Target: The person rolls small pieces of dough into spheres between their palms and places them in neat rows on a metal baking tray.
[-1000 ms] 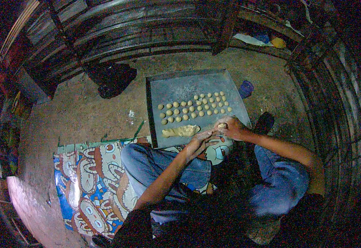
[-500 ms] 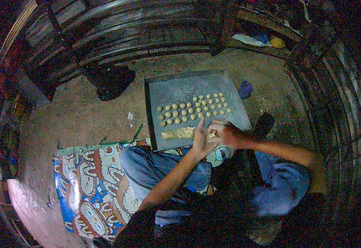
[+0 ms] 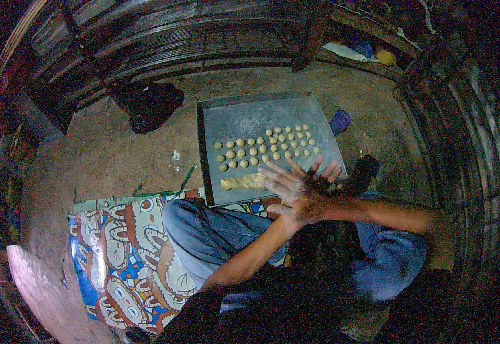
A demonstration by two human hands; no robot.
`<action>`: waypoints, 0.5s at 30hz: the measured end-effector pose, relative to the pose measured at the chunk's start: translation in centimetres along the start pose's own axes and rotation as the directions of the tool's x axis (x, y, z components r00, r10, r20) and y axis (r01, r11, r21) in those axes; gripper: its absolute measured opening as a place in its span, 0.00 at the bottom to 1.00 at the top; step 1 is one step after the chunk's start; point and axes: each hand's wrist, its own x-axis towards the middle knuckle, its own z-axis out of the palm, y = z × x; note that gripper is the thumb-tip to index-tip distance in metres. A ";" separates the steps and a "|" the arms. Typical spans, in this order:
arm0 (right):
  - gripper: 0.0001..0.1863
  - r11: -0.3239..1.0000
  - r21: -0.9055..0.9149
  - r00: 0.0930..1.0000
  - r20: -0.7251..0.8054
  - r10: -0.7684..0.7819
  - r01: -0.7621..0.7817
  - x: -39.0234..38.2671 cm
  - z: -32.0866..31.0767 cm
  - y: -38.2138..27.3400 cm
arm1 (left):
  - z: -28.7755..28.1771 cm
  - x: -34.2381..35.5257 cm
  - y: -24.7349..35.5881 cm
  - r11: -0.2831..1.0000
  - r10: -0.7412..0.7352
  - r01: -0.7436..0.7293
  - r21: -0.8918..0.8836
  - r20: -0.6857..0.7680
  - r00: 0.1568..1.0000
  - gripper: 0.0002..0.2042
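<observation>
- We have left hand (image 3: 293,211) and right hand (image 3: 314,205) crossed and touching above the near-right part of the metal tray (image 3: 227,117); both sets of fingers look straight and fanned apart, neither curled into a grip.
- Dough balls (image 3: 254,151): rows across the tray's middle, left edge to right edge. Dough strip (image 3: 241,182): just inside the near edge, toward the near-left corner, its right end beside the fingers.
- Risk, our guess: a low sweep of the hands could knock the nearest balls together or squash them, as the fingertips are close to that row.
- Also likely: a fingertip could drag or dent the strip's right end, soft as it looks.
- If any dough sits between the palms, uneven pressure could flatten it, or it could slip out past the near edge onto the cartoon-print sheet (image 3: 124,258) or the jeans (image 3: 215,226).
- Hidden: palms face each other, so we can't tell if anything is between them. The tray's near edge is covered toward its near-right corner.
- Hard to make out: motion blur; we can't sort every finger to its hand. The dark shape (image 3: 366,172) off that corner is unreadable; dim picture rim too.
</observation>
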 end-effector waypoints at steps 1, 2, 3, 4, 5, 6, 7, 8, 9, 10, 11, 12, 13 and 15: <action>0.32 1.000 0.016 1.000 0.015 -0.016 0.016 0.2 -0.4 -0.1 | -1.8 -0.2 -0.5 0.998 0.057 -0.056 0.015 -0.012 0.998 0.38; 0.32 1.000 0.010 1.000 0.026 -0.017 0.017 0.3 -1.1 0.4 | -4.5 -0.5 -0.8 0.987 0.148 -0.143 0.076 -0.064 0.987 0.39; 0.32 0.999 -0.047 0.998 0.052 0.024 -0.022 -0.6 -3.4 1.0 | -7.4 -0.3 -2.7 0.960 0.187 -0.130 0.248 -0.225 0.956 0.40; 0.33 0.999 -0.031 0.998 0.054 0.025 -0.024 -0.8 -3.3 1.7 | -7.1 -0.3 -2.1 0.955 0.187 -0.116 0.273 -0.248 0.951 0.40; 0.33 1.000 -0.022 0.998 0.059 0.011 -0.010 -1.0 -3.5 1.7 | -6.3 -0.2 -1.5 0.951 0.183 -0.102 0.292 -0.265 0.947 0.41; 0.33 1.000 -0.007 0.999 0.052 0.017 -0.016 -2.0 -3.5 1.9 | -0.9 1.0 0.8 0.992 0.068 -0.054 0.115 -0.122 0.990 0.39; 0.34 1.000 0.012 0.999 0.045 -0.006 0.005 -2.1 -3.2 1.0 | 2.7 1.8 2.5 0.999 -0.003 0.006 -0.054 0.048 0.999 0.38; 0.34 0.999 0.030 0.998 0.047 -0.044 0.043 -1.7 -3.2 -0.1 | 3.1 1.7 2.6 1.000 -0.003 0.003 0.001 0.047 0.999 0.41; 0.34 0.996 0.054 0.996 0.043 -0.074 0.071 -1.4 -2.7 -0.9 | 3.2 0.9 2.2 0.999 -0.053 0.053 -0.011 0.031 0.998 0.43; 0.35 0.993 0.066 0.994 0.046 -0.099 0.096 -1.1 -2.5 -1.2 | 3.4 0.0 1.1 0.994 -0.106 0.107 -0.028 0.017 0.994 0.45; 0.35 0.989 0.081 0.990 0.057 -0.131 0.127 -0.2 -2.5 -1.4 | 3.9 -0.7 0.4 0.989 -0.140 0.140 -0.040 -0.001 0.990 0.47; 0.35 0.986 0.088 0.986 0.070 -0.149 0.143 0.5 -2.5 -0.9 | 1.3 -0.9 -0.5 0.939 -0.179 0.206 -0.276 0.120 0.976 0.46; 0.36 0.988 0.084 0.986 0.091 -0.138 0.130 0.2 -2.8 -0.1 | 2.0 -1.3 -0.4 0.975 -0.224 0.224 0.001 0.002 0.975 0.46; 0.36 0.986 0.120 0.987 0.103 -0.127 0.114 -0.3 -3.6 1.8 | 3.7 -2.8 1.4 0.793 -0.194 0.295 0.533 -0.238 0.952 0.45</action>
